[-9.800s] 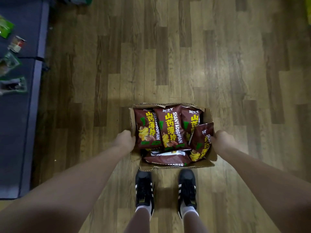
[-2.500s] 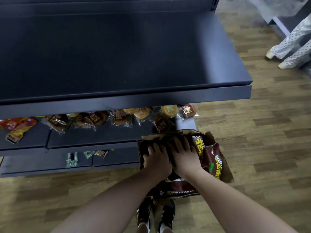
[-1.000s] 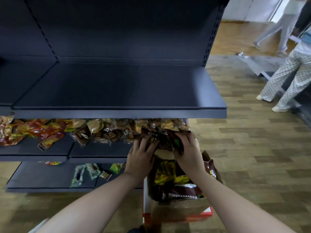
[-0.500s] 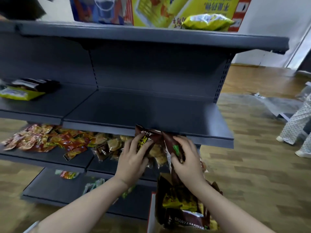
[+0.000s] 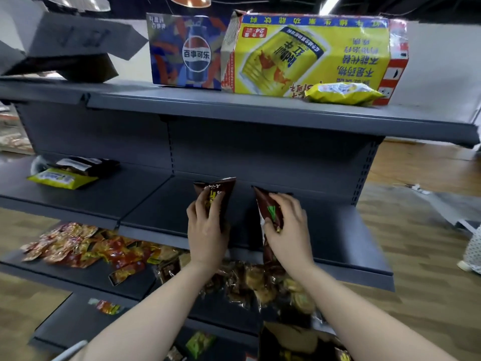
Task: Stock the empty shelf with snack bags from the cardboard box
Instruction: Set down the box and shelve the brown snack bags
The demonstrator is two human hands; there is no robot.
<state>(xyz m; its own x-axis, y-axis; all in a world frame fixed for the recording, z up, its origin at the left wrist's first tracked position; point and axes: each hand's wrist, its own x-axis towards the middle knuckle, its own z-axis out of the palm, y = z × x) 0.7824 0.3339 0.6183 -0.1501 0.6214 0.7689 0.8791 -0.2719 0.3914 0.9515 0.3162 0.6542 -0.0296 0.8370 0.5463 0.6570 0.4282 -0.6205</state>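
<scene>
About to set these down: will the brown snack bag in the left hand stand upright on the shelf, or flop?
Likely floppy: the brown snack bag creases under the left hand. Probably light, since one hand lifts it. Its glossy film may slide on the smooth shelf.

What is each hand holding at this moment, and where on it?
The left hand grips a brown snack bag around its lower half; the right hand holds a second brown bag across its middle. Both bags stand upright over the empty shelf.

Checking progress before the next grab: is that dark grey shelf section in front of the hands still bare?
Bare so far. The dark grey shelf section shows only metal; both brown snack bags remain gripped above it.
</scene>
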